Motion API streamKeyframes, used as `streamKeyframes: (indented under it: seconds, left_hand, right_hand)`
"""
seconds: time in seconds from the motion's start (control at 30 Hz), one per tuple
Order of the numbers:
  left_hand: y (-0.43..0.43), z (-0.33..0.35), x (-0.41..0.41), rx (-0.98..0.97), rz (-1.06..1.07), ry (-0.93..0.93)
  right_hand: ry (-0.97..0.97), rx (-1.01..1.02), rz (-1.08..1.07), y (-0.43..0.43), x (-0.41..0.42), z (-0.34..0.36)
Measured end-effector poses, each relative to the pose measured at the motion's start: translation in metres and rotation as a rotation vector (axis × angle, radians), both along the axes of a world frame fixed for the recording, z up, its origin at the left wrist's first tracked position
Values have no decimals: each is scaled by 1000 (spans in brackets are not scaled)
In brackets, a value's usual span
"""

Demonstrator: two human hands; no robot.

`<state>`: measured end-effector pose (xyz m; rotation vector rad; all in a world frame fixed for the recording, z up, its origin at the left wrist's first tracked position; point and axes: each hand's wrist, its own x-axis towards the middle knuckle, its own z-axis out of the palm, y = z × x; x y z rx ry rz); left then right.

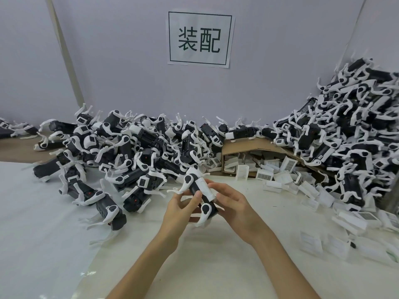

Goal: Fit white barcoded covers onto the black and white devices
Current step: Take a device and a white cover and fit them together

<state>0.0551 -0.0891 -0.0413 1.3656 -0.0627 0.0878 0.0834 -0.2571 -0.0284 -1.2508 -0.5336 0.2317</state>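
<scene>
I hold one black and white device (pixel 195 186) above the table's middle, its white legs sticking out to the left and below. A white cover (pixel 205 189) lies along its top side. My left hand (pixel 183 209) grips the device from the left with the thumb on its black body. My right hand (pixel 232 201) holds it from the right, fingertips pinching the cover's near end. No barcode shows on this cover from here.
A large heap of devices (pixel 133 147) fills the back left and another pile (pixel 354 126) rises at the right. Loose white barcoded covers (pixel 287 169) spill from a cardboard box (pixel 241 145) and lie scattered at the right. A sign hangs on the wall.
</scene>
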Motion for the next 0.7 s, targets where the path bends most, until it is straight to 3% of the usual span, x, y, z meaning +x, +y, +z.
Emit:
streamKeyframes:
  seconds: [0.37, 0.7]
  left_hand:
    - [1, -4, 2, -11, -14, -37]
    - [0, -4, 2, 96, -38, -99]
  right_hand:
    - [51, -14, -105, 0, 0, 0]
    - [84, -152, 16, 7, -7, 0]
